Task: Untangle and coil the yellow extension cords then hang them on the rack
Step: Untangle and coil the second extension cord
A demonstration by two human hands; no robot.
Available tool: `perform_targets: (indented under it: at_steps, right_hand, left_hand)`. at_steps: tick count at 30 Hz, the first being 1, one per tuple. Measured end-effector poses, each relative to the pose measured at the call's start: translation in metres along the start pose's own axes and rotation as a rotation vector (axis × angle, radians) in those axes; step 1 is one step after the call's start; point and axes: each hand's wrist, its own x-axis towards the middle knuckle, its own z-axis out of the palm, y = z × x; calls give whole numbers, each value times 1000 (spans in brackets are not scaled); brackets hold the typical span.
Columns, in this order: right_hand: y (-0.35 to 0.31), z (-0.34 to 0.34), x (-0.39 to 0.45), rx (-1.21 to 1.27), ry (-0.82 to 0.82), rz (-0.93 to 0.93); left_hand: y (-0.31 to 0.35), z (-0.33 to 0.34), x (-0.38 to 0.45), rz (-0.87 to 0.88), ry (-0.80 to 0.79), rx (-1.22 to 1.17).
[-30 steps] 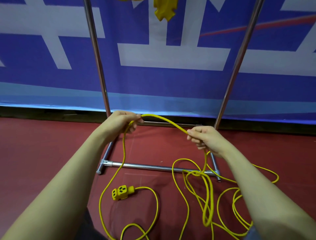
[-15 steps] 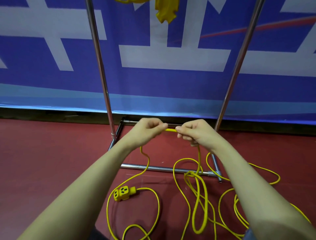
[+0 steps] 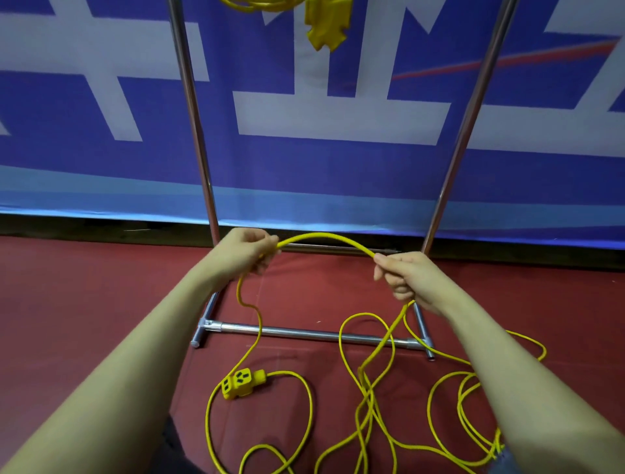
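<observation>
Gripping a yellow cord (image 3: 324,238) before the rack (image 3: 304,333), left hand (image 3: 245,250) and right hand (image 3: 402,275) begin coiling; one cord (image 3: 260,4) already hangs above, tangles remain below.

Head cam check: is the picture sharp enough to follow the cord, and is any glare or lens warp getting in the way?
Head view: the yellow cord between left hand and right hand is crisp, no motion blur; light is flat, shadows faint; mild streak highlights on the rack poles; wide-angle bowing tilts those poles and stretches the forearms at the edges.
</observation>
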Motion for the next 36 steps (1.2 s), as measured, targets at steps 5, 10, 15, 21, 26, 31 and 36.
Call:
perform_targets:
  at_steps: [5,10,15,21,26,31,36]
  right_hand:
    - [-17,17,-2,-134,-62,-61]
    - [-27,34,-4,-162,-127,-129]
    - [-10,17,-3,-112,-100,-91]
    - [7,0,-6,-192,-59,-65]
    - [0,1,-7,-234,-64,-48]
    - [-15,16,-8,-268,-128,-143]
    - [-11,24,-6,-38,-163,-166]
  left_hand:
    - [4,25,-4,63,-201,79]
    - [24,43,-11,203,-167,49]
    - [20,24,-4,213,82,-86]
    - [-3,5,3,69,105,-156]
    - [-1,14,-3,66,-14,157]
    - [10,42,-13,173,-233,281]
    - [25,50,-14,198,-127,-15]
